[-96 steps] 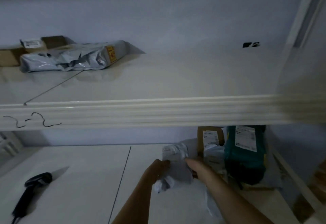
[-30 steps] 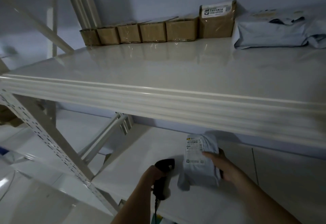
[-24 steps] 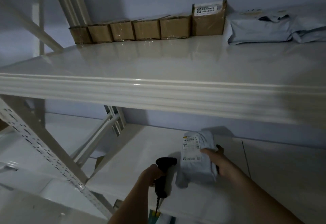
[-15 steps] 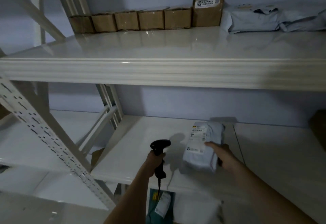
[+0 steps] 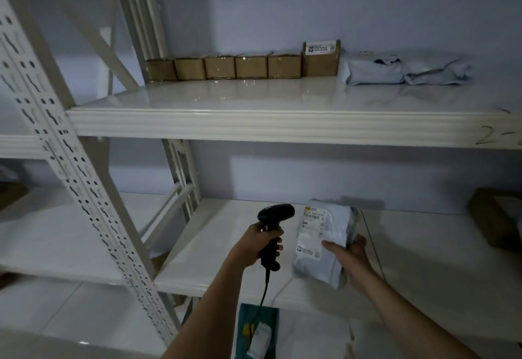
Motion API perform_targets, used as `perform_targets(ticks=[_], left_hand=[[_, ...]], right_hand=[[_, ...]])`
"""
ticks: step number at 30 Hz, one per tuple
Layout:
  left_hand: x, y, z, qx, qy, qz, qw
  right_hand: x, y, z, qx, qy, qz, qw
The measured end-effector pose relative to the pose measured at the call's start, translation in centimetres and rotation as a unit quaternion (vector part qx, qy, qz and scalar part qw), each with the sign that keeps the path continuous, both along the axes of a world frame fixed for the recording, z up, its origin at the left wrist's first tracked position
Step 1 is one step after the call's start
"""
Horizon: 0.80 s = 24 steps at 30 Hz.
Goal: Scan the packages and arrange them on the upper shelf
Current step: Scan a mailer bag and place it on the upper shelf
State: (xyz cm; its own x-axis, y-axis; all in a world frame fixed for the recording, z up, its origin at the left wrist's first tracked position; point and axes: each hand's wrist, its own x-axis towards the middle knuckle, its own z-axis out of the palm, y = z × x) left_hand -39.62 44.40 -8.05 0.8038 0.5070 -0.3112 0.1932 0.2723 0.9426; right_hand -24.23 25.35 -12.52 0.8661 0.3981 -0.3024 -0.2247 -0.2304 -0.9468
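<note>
My left hand (image 5: 258, 241) grips the handle of a black barcode scanner (image 5: 272, 227), its head turned toward the package on its right. My right hand (image 5: 348, 252) holds a grey poly-bag package (image 5: 324, 238) with a white label facing me, lifted above the lower shelf (image 5: 214, 251). The upper shelf (image 5: 254, 99) carries a row of several brown cardboard boxes (image 5: 237, 66) along the back wall, a taller labelled box (image 5: 320, 58) and two grey poly bags (image 5: 406, 69) to their right.
A perforated white upright (image 5: 65, 161) and diagonal braces stand at the left. A brown box (image 5: 494, 223) sits at the right end of the lower shelf. A green package (image 5: 258, 330) lies below. "2-" is handwritten on the upper shelf's front edge (image 5: 491, 134).
Both hands have lifted the scanner and the grey package higher above the lower shelf. The view has tilted down and pulled back, so the upper shelf now sits lower in the frame.
</note>
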Motion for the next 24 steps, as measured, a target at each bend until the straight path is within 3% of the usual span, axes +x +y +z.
perform_targets(ticks=[5, 11, 24], left_hand=[[1.0, -1.8, 1.0, 0.108, 0.028, -0.039, 0.993], [1.6, -3.5, 0.4, 0.222, 0.066, 0.011, 0.973], [1.8, -5.8, 1.4, 0.237, 0.064, 0.007, 0.969]], right_hand=[[-0.5, -0.9, 0.6, 0.014, -0.026, -0.003, 1.000], [-1.1, -1.9, 1.2, 0.031, -0.060, -0.014, 0.998], [-1.6, -3.5, 1.9, 0.042, -0.080, -0.009, 0.996]])
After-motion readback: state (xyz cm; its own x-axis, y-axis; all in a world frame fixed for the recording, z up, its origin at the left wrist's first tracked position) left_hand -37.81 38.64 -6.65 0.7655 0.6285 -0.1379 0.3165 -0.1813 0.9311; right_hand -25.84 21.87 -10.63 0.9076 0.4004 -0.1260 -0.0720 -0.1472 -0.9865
